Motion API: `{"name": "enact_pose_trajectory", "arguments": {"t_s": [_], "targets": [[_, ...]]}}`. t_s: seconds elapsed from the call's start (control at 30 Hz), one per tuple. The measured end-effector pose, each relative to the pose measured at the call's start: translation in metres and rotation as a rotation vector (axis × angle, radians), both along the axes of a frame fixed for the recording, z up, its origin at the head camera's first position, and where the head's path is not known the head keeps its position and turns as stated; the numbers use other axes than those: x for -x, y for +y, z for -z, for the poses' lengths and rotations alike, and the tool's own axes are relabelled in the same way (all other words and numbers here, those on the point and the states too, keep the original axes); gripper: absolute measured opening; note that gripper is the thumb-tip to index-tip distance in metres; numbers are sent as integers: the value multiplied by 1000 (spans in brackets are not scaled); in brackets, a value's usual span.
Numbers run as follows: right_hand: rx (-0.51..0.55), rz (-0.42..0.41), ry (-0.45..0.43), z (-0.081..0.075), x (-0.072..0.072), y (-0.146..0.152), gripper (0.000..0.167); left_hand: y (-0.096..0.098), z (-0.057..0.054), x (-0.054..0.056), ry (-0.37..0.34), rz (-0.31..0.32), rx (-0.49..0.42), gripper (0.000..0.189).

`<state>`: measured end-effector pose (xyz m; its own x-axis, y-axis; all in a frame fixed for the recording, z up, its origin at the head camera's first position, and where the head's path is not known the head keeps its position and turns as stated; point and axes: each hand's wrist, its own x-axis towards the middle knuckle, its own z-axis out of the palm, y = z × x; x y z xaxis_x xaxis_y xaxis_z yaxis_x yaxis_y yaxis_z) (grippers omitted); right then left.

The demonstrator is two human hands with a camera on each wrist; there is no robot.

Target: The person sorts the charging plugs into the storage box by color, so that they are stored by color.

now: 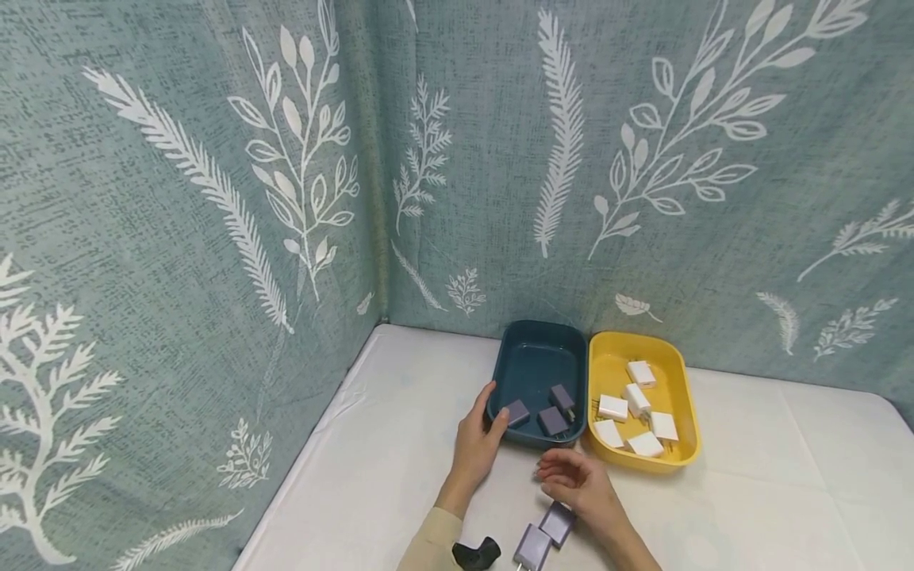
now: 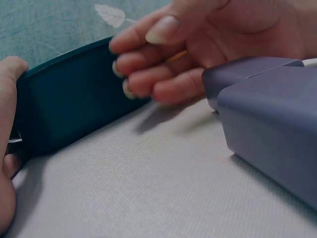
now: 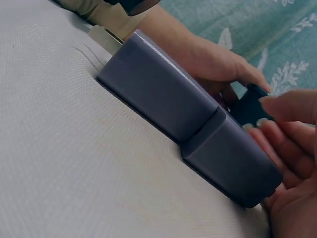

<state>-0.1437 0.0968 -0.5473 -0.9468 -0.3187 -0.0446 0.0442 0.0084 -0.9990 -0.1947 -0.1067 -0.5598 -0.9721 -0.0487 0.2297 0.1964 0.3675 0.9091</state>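
Observation:
My left hand (image 1: 476,441) holds the near left corner of a dark blue tray (image 1: 527,335), thumb over the rim. Inside the tray lie three purple plug chargers (image 1: 553,421), bunched toward the near end. My right hand (image 1: 587,490) is just in front of the tray, its fingers loosely bent with nothing between them. Beside and below it, two more purple chargers (image 1: 533,547) lie on the table, touching each other. The right wrist view shows this pair (image 3: 153,87) up close, one with metal prongs sticking out.
A yellow tray (image 1: 691,412) with several white plug chargers (image 1: 646,444) stands against the blue tray's right side. White cloth (image 1: 778,476) covers the table. Patterned green curtains (image 1: 485,159) hang behind and at the left. A black object (image 1: 477,553) sits at the left wrist.

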Motion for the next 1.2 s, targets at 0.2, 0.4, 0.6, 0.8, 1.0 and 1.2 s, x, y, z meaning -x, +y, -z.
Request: {"name": "enact_pose_trajectory", "arguments": {"t_s": [0.2,0.4,0.6,0.8,1.0,1.2], "targets": [[7,-128,-43,0,2,4,54,0,0,0,1,3,-2,56],[-11,-213,-71,1,7,8,57,-1,0,0,10,-2,4,56],[-41,-267,-72,3,10,12,59,-2,0,0,7,-1,5,56],[-52,-307,-64,3,7,13,59,-2,4,-1,9,-7,6,55],[-48,-331,-89,3,7,15,60,-1,5,-1,10,0,-2,55],[-54,-380,-71,0,8,17,59,-1,5,1,21,-8,13,55]]}}
